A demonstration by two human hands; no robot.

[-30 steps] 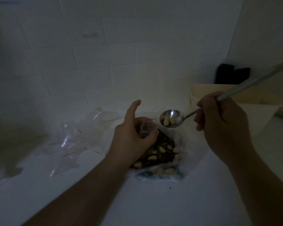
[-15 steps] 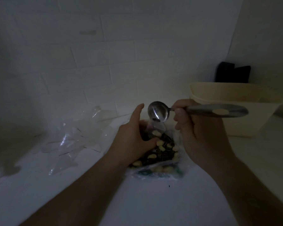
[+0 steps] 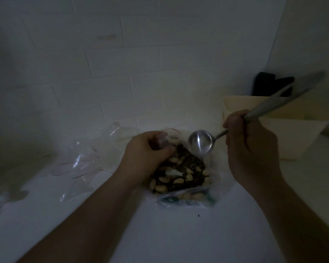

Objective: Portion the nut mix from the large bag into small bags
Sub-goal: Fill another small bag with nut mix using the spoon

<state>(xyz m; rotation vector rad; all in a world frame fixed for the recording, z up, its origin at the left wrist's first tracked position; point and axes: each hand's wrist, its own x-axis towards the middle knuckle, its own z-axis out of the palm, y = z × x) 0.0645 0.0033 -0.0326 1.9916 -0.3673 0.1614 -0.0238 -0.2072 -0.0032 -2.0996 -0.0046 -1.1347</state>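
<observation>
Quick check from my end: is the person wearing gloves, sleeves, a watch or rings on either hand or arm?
No gloves show: the left hand and right hand are bare. Both forearms are uncovered up to the frame edge, with no sleeve in view. No watch, band or ring is visible, though the picture is dim, so a thin ring could go unseen.

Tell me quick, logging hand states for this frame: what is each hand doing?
Left hand: closed, pinching a small clear bag over the large nut bag.
Right hand: closed, holding the spoon, bowl empty.
</observation>
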